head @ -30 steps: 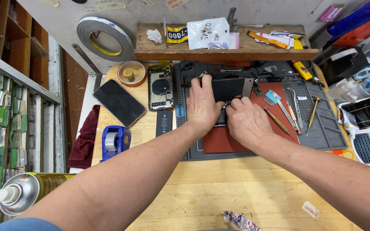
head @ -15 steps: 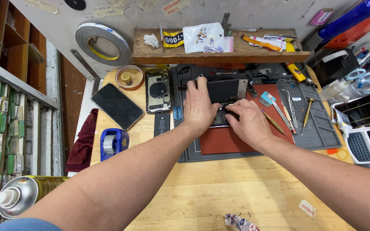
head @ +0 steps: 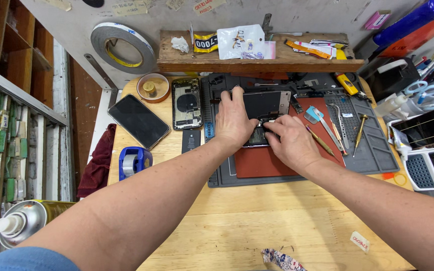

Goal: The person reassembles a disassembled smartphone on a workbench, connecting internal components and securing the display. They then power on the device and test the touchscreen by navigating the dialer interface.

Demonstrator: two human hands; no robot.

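A person leans over a round-cornered wooden bench (head: 257, 226), both bare forearms reaching forward to an opened phone (head: 264, 108) that lies on a red pad (head: 257, 163) in the middle of a dark grey work mat (head: 372, 155). The left hand (head: 234, 123) lies flat over the phone's left part, fingers spread and pressing down, its fingertips at the top edge. The right hand (head: 290, 143) is curled just beside it, fingertips pinched together at a small part in the phone's lower half — whether anything is held between them cannot be told. The two hands touch at the thumbs. To the right on the mat lie a brass-handled screwdriver (head: 360, 134), tweezers (head: 327, 128) and a pale blue pick (head: 311, 115). To the left of the mat sit a stripped phone back housing (head: 187, 103), a dark phone lying face up (head: 137, 120), a small round dish (head: 152, 87) and a blue tape dispenser (head: 134, 161). A big roll of tape (head: 121, 47) leans against the wall, beside a wooden shelf (head: 257, 65) cluttered with small bags and parts. A spray can (head: 21, 223) lies at the near left — a dark red cloth (head: 99, 163) hangs at the bench's left edge.
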